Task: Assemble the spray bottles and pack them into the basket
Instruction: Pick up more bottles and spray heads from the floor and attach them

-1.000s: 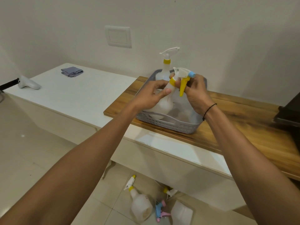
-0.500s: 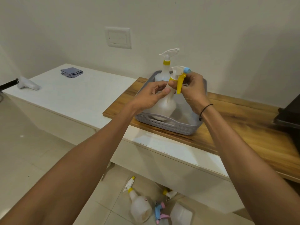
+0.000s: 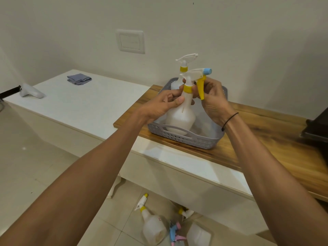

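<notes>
I hold a white spray bottle [image 3: 180,119] upright over the grey basket [image 3: 186,139]. My left hand [image 3: 159,107] grips its neck. My right hand [image 3: 212,100] pinches the yellow collar under its spray head [image 3: 195,75], which has a yellow trigger and a blue nozzle. A second assembled bottle [image 3: 183,68] with a white head and yellow collar stands at the basket's back left, partly hidden behind my hands.
The basket sits on a wooden board [image 3: 266,132] atop a white bench [image 3: 88,103]. On the floor below lie a spray bottle [image 3: 150,226], a blue and pink trigger head [image 3: 174,235] and another bottle [image 3: 198,237]. A folded grey cloth [image 3: 79,79] lies far left.
The bottle has risen a little and stands more upright. My right hand has shifted on the collar and the spray head has turned, its nozzle now pointing right.
</notes>
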